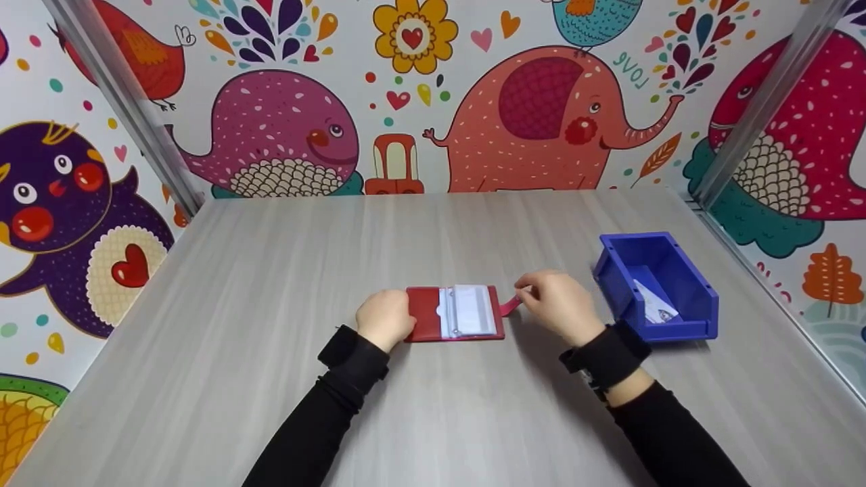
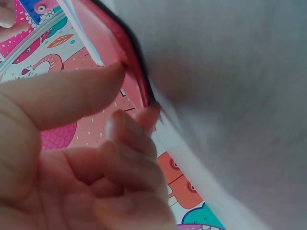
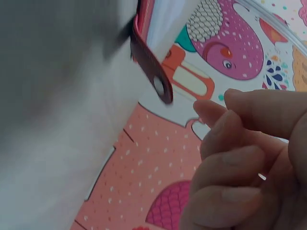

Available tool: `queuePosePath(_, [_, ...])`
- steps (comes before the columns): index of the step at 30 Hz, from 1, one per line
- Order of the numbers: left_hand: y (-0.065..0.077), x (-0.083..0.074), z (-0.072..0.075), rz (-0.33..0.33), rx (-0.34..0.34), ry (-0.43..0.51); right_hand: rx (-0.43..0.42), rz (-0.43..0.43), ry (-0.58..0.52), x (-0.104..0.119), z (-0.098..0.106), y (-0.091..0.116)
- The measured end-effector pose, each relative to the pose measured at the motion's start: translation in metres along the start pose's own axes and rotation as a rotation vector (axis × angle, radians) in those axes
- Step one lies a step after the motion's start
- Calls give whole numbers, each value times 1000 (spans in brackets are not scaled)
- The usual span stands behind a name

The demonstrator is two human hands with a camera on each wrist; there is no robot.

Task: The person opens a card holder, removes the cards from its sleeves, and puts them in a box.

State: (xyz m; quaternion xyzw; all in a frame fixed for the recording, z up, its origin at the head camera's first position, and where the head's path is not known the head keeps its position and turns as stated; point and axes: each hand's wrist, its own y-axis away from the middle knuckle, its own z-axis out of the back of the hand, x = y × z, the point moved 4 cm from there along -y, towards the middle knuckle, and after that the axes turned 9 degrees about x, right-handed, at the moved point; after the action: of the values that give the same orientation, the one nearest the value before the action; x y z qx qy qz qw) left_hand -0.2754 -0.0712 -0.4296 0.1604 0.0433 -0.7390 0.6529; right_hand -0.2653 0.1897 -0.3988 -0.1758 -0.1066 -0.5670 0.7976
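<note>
While the left hand pinches the near-left edge of a little red card holder, thumb on the inside face and fingertips at the rim, the right hand isn't holding anything: fingers loosely curled, thumb and forefinger close together, just off the tip of the strap. That strap has a round metal snap near its end and sticks out from the holder's right side. The holder lies open on the table between both hands, clear sleeves on its right half. Further right there's a blue bin with a whitish printed piece inside. Cartoon-animal walls all around, elephant and whale included lol.
</note>
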Motion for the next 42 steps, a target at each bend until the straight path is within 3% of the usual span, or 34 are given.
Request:
queuePosePath(12, [-1,-1,0,0,-9,-9,28,9,15,15,-22,-16])
queuePosePath(42, [-1,1,0,-3,-7,5,63,-35,105,19,-40,-40])
